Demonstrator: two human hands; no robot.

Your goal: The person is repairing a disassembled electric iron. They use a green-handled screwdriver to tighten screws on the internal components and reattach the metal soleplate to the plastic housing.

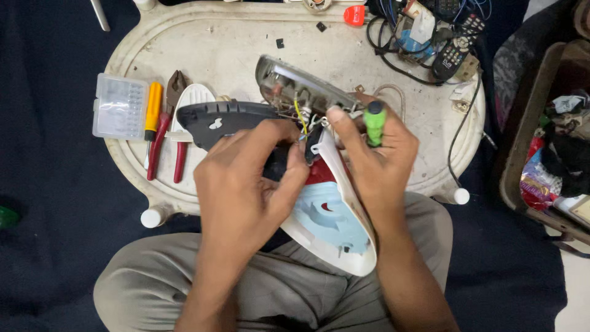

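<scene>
A clothes iron lies opened up over my lap and the white table. Its white and light-blue shell (335, 227) points toward me, the metal soleplate (301, 83) is tilted up behind, and the dark grey handle part (221, 120) sticks out to the left. My left hand (246, 178) grips the iron's body by the loose wires (302, 120). My right hand (372, 154) holds a green-handled screwdriver (375, 120) upright and also presses against the shell's edge.
On the oval white table (221, 43): a clear bit box (120, 107), a yellow-handled screwdriver (152, 110), red-handled pliers (169, 138). Remote controls (458, 46), tangled cables and a red cap (354, 15) lie at the far right. A cluttered crate (553, 141) stands to the right.
</scene>
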